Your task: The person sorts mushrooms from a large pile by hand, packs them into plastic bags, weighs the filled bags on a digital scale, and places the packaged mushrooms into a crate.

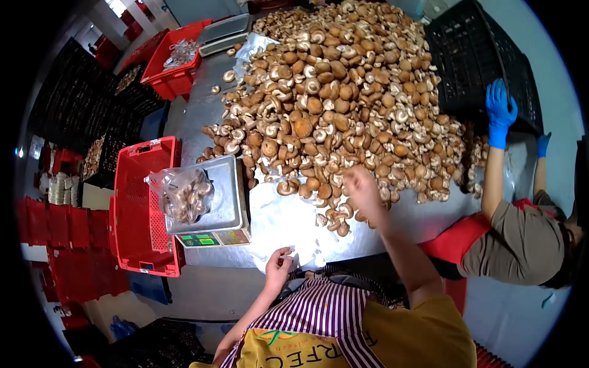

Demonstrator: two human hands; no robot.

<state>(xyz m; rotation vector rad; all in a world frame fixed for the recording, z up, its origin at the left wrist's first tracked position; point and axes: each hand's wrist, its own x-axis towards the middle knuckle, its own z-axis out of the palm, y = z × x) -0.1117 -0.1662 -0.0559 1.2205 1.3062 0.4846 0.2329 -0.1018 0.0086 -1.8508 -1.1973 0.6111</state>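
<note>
A large heap of brown-capped shiitake mushrooms (331, 104) spreads over the metal table. My right hand (362, 187) is at the heap's near edge, its fingers smeared and partly hidden, so I cannot make out what it holds. Several loose mushrooms (337, 218) lie just below it. Beside the table's near edge, my left hand (279, 267) is loosely closed, next to a bright glare patch; anything in its fingers is too small to name. To the left, a clear plastic bag of mushrooms (187, 195) rests on a digital scale (228, 184) with a lit green display.
A red crate (136, 211) stands left of the scale; another red crate (175, 58) is farther back, beside a second scale (224, 34). On the right, a co-worker's blue-gloved hand (500, 107) touches a black crate (472, 58) tilted over the heap. Stacked crates line the left.
</note>
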